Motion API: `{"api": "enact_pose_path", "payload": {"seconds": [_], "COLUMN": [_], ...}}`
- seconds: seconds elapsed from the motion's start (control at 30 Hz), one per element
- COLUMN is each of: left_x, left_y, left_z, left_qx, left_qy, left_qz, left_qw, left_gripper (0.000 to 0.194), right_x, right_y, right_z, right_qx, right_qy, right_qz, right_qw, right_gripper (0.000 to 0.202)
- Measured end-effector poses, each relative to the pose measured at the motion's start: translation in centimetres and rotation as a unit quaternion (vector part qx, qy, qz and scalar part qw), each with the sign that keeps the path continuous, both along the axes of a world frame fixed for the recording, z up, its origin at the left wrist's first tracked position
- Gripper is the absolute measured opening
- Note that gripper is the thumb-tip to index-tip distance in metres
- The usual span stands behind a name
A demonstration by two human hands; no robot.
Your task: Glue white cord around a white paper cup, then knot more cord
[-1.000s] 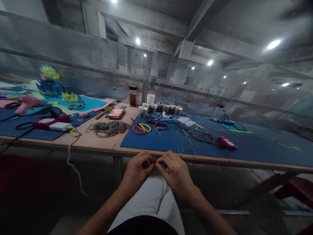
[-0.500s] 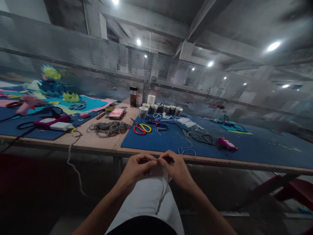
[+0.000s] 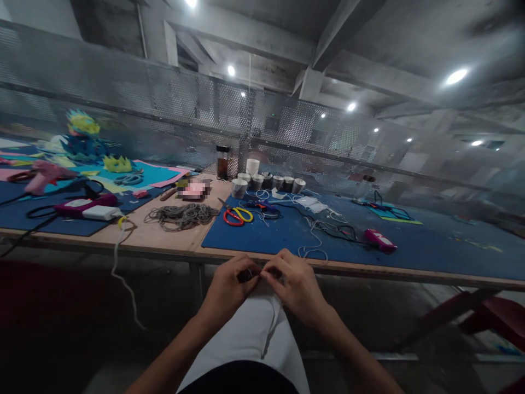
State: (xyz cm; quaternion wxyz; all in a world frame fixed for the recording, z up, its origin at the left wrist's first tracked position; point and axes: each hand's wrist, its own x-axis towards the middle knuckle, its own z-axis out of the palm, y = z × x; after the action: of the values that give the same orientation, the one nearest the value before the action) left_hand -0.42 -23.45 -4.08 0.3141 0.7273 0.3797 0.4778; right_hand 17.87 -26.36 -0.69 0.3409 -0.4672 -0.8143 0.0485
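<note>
My left hand [image 3: 230, 282] and my right hand [image 3: 292, 278] meet fingertip to fingertip over my lap, just in front of the table edge. Each has thumb and index finger pinched together. Whatever lies between the fingertips is too small to make out. White trousers [image 3: 241, 334] show beneath the hands. On the blue mat [image 3: 241, 238] beyond them lie scissors [image 3: 238, 214] with one red and one yellow handle. A loose pale cord [image 3: 314, 249] trails near the table's front edge, and a heap of grey cord [image 3: 180, 216] lies left of the scissors.
Several small cups [image 3: 239, 187] stand at the back beside a dark jar [image 3: 222, 162]. To the right is a magenta box with a cable [image 3: 380, 241]. A pink glue gun [image 3: 45, 176] and a magenta-and-white power unit [image 3: 88, 207] lie at left. A perforated metal screen [image 3: 184, 104] rises behind.
Both hands stay together in front of the table, shifting only slightly. My right fingers have moved a little left, and the fingertips now touch more closely.
</note>
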Motion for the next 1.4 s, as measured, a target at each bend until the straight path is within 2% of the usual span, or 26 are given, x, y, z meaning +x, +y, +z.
{"api": "enact_pose_path", "payload": {"seconds": [0.07, 0.17, 0.23, 0.33, 0.43, 0.53, 0.63, 0.73, 0.83, 0.93, 1.03, 1.1, 1.23, 1.3, 1.4], "left_x": [0.0, 0.1, 0.2, 0.4, 0.4, 0.6, 1.0, 1.6, 2.1, 2.4, 2.5, 2.5, 2.6, 2.8, 3.2], "left_y": [0.1, 0.4, 0.5, 0.7, 0.9, 1.3, 2.0, 3.1, 4.3, 5.3, 6.3, 7.0, 8.4, 9.0, 10.0], "left_z": [0.2, 0.3, 0.3, 0.4, 0.7, 1.4, 2.3, 3.0, 3.4, 3.7, 4.2, 4.6, 5.0, 4.9, 4.7], "left_qx": [-0.044, -0.162, -0.221, -0.261, -0.28, -0.287, -0.261, -0.209, -0.13, -0.023, 0.045, 0.03, -0.11, -0.163, -0.206], "left_qy": [-0.025, -0.095, -0.136, -0.168, -0.204, -0.251, -0.259, -0.213, -0.154, -0.076, -0.012, 0.004, -0.023, -0.055, -0.105], "left_qz": [-0.037, -0.088, -0.1, -0.112, -0.139, -0.144, -0.104, -0.048, -0.024, -0.009, -0.016, -0.042, -0.114, -0.14, -0.16], "left_qw": [0.998, 0.978, 0.961, 0.944, 0.928, 0.913, 0.924, 0.953, 0.979, 0.997, 0.999, 0.999, 0.987, 0.975, 0.96], "left_gripper": [0.011, 0.013, 0.015, 0.018, 0.021, 0.023, 0.022, 0.022, 0.021, 0.013, 0.005, 0.008, 0.021, 0.024, 0.025], "right_x": [0.3, 0.6, 0.7, 0.7, 0.7, 0.5, 0.3, 0.1, 0.2, 0.6, 1.1, 1.6, 2.6, 3.0, 3.4], "right_y": [0.5, 1.2, 1.6, 2.2, 2.7, 2.8, 2.8, 2.8, 3.0, 3.5, 4.5, 5.5, 7.7, 8.8, 10.2], "right_z": [0.3, 0.6, 0.6, 0.3, -0.2, -0.4, -0.5, -0.6, -0.4, 0.2, 1.1, 1.6, 2.5, 2.9, 3.4], "right_qx": [-0.046, -0.124, -0.175, -0.233, -0.247, -0.212, -0.13, -0.033, 0.045, 0.082, 0.081, 0.064, -0.036, -0.125, -0.237], "right_qy": [0.061, 0.151, 0.192, 0.24, 0.262, 0.251, 0.237, 0.196, 0.118, 0.043, 0.033, 0.063, 0.187, 0.243, 0.319], "right_qz": [0.025, 0.051, 0.064, 0.083, 0.085, 0.052, 0.004, -0.015, -0.029, -0.049, -0.048, -0.035, 0.013, 0.052, 0.106], "right_qw": [0.997, 0.979, 0.963, 0.939, 0.929, 0.943, 0.963, 0.98, 0.992, 0.994, 0.995, 0.995, 0.982, 0.96, 0.912], "right_gripper": [0.006, 0.01, 0.013, 0.019, 0.022, 0.023, 0.021, 0.015, 0.011, 0.013, 0.012, 0.011, 0.014, 0.02, 0.027]}}
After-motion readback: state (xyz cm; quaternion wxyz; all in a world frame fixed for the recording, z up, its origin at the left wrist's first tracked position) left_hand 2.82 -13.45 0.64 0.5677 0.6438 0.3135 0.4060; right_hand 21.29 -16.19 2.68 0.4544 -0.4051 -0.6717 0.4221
